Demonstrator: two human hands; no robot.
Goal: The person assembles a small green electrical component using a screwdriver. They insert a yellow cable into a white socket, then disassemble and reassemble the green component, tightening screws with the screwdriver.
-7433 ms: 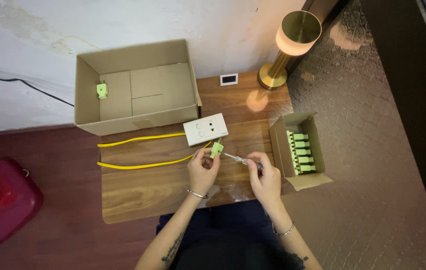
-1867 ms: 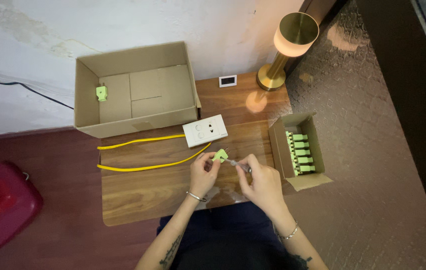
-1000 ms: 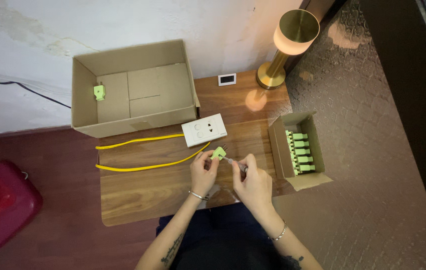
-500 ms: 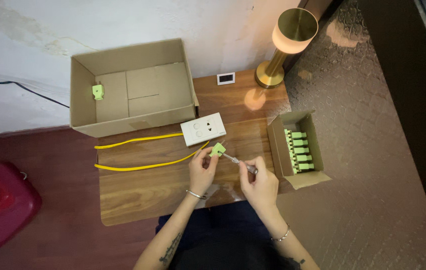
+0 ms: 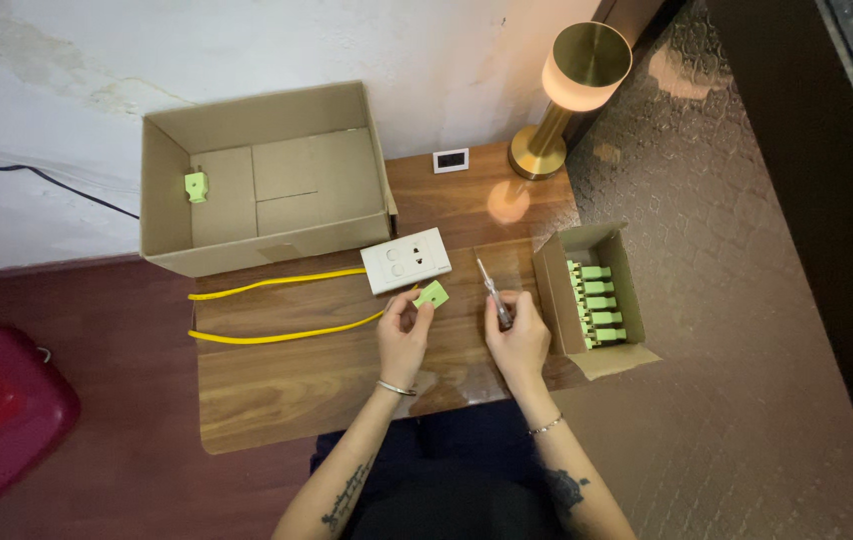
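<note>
Wooden table [image 5: 287, 390], seen from above by the person sitting at it, set against a pale wall. The two hands are apart. The left hand [image 5: 404, 335] pinches one small green plug [image 5: 433, 294] between fingertips, raised just above the table and tilted, as if to show its face. The right hand [image 5: 517, 335] is closed around a slim screwdriver [image 5: 492, 291], its tip pointing up and away from the plug, so tool and part are not touching.

Just beyond the left hand lies one white socket plate [image 5: 407, 260], flat on the table. Two yellow wires [image 5: 277, 310] run leftward from near it, roughly side by side. At the right edge of the table, close to the right hand, stands one small open carton [image 5: 557, 290] holding a tidy row of about six green plugs, within easy reach. At the back left sits one large open cardboard box [image 5: 267, 170], with a single green plug [image 5: 196, 186] inside, well apart from the rest. One brass lamp [image 5: 562, 100] glows at the back right, and one small white switch piece [image 5: 451, 160] lies near its base. One red case [image 5: 2, 410] sits on the floor to the left.
</note>
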